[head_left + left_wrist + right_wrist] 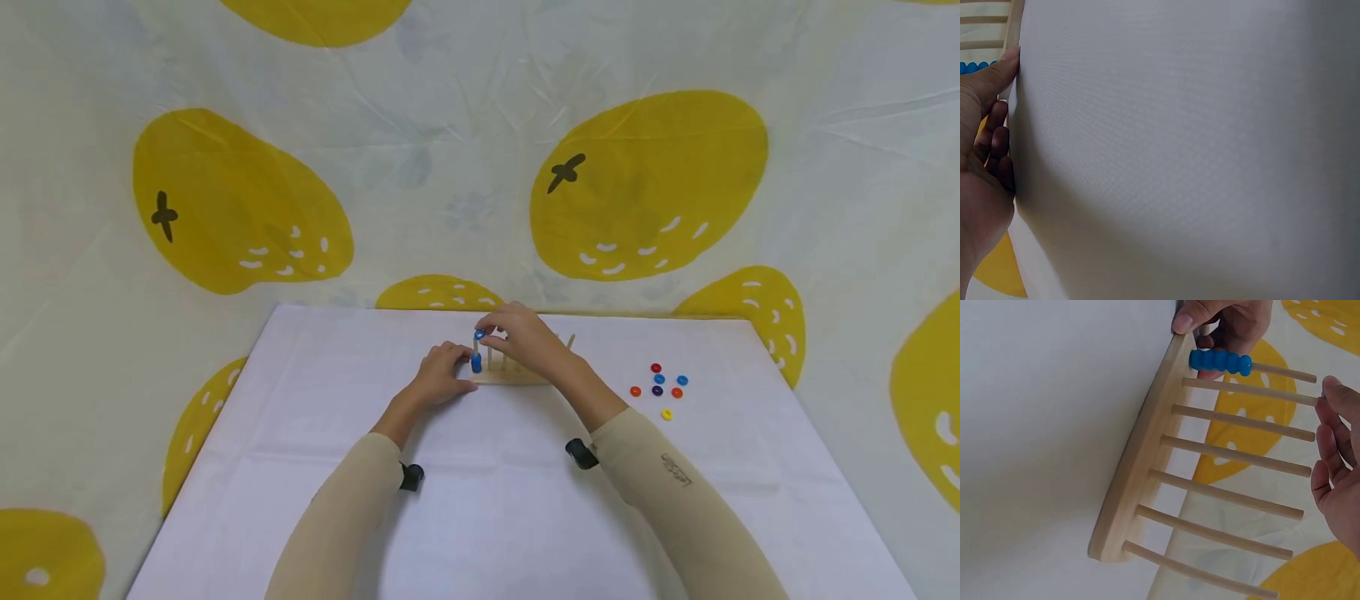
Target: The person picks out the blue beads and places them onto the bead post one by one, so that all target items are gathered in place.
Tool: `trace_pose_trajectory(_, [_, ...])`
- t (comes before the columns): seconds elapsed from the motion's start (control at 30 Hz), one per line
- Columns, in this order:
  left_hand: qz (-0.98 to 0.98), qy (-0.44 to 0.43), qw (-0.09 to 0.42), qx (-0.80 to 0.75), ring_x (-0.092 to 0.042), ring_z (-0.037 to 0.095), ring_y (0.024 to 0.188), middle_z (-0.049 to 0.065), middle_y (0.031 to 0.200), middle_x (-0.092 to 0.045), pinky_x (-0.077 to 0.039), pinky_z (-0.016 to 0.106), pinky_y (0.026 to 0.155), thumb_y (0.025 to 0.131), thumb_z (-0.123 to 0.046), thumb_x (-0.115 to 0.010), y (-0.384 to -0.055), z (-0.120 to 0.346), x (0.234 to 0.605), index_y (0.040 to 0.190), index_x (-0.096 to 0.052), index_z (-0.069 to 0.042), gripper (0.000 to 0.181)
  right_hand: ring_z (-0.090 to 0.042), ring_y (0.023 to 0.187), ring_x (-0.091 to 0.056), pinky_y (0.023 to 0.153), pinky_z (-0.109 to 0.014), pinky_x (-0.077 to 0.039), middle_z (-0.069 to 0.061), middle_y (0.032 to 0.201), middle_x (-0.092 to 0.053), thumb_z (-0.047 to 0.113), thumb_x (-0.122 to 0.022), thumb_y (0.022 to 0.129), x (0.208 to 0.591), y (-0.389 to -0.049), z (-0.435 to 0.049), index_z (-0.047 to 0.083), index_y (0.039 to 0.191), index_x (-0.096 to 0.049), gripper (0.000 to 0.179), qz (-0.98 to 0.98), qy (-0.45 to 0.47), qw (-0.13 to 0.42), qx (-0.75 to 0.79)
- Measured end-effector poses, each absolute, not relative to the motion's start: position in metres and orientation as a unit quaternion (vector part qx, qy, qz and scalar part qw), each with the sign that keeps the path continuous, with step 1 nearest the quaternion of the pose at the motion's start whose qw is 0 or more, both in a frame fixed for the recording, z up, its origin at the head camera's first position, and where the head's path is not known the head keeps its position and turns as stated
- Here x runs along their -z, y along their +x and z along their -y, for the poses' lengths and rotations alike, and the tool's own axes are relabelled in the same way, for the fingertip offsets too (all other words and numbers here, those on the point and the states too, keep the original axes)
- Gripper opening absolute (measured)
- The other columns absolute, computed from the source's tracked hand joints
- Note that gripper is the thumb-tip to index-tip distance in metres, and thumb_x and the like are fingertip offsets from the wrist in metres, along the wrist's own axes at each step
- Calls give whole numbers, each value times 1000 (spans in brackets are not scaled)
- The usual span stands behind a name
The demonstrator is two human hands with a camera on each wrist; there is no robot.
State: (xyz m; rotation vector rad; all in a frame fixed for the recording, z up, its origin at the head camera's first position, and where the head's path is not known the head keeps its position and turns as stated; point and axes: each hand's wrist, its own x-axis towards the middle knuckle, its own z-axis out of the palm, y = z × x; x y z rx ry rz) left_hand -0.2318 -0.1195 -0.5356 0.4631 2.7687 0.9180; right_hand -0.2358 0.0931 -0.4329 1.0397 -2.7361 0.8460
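Note:
My left hand [438, 375] grips the left end of a wooden peg stand [1138, 462], thumb in front and curled fingers behind. Several blue rings [1219, 362] are stacked low on its leftmost peg [1285, 372]; the other pegs are bare. Between thumb and finger, my right hand [525, 337] pinches another blue ring [480, 333] at the top of that leftmost peg in the head view. The right wrist view has the fingertips by the peg tips, with the ring mostly hidden there. In the left wrist view the left thumb [997, 75] lies along the base's edge.
Loose rings lie to the right on the white table [480, 517]: a red ring [656, 367], a yellow ring [667, 414], a dark ring [657, 390], plus orange and blue ones. A patterned cloth [450, 192] hangs behind the table's far edge.

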Motion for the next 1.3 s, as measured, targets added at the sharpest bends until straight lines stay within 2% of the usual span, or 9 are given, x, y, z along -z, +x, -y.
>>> trace_pose_trajectory(0.33, [-935,162,83,-305,-52,31,123,8,127,-61,-39,52,112,85,-29,-87,-233,122,540,135,-63,-12,58,-25,101,-64,93,-40,-52,-4,102,-76,18,-76,95,435,-241,-85,8,114,-77,22,898,351,41,-264])
trace_pose_trajectory(0.6, [-932,156,90,-313,-50,31,125,8,129,-60,-37,51,114,86,-30,-86,-232,123,539,137,-62,-12,59,-25,96,-65,90,-41,-52,-3,96,-77,20,-77,93,440,-245,-80,8,108,-78,19,900,363,48,-235])
trace_pose_trajectory(1.3, [-931,153,92,-319,-50,31,124,8,128,-59,-37,51,113,86,-28,-86,-231,120,537,136,-62,-12,58,-22,94,-65,88,-39,-53,-1,96,-77,20,-78,94,443,-244,-84,11,107,-79,16,912,352,38,-207])
